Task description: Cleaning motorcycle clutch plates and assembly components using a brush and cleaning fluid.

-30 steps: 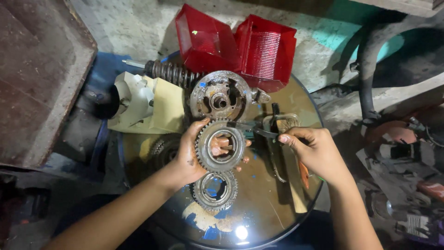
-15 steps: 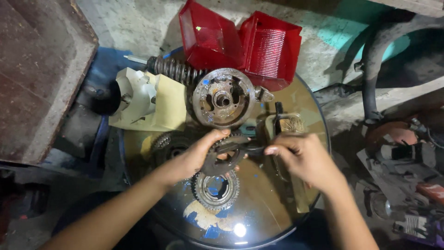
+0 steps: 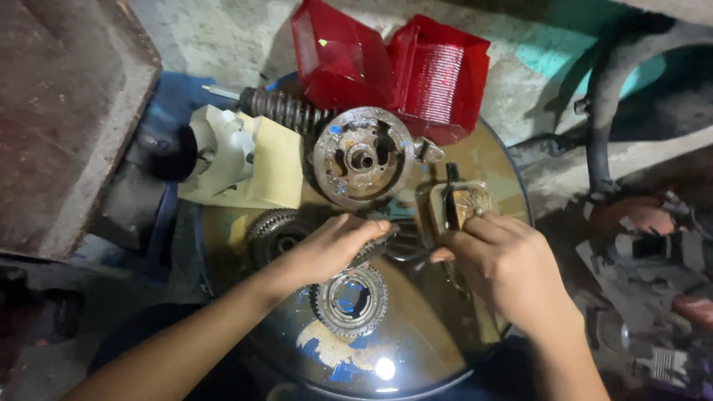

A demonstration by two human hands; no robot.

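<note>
The left hand (image 3: 327, 249) grips a toothed gear (image 3: 375, 246) — dark, greasy, edge-on and mostly hidden. The right hand (image 3: 497, 260) curls closed beside it — what it holds, I cannot tell.

The left hand (image 3: 327, 249) reaches in palm down, fingers curled closed. The right hand (image 3: 501, 260) sits close beside it, knuckles up, fingers bent.

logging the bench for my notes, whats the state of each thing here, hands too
left hand: palm down, grip closed on a gear, mostly hidden
right hand: fingers curled, what it holds is hidden
loose gear: flat on the drum top, untouched
drum top: worn paint, glossy
round rusty hub: lying flat, face up
coil spring: lying on its side
red lamp lenses: two, tilted against each other
</note>
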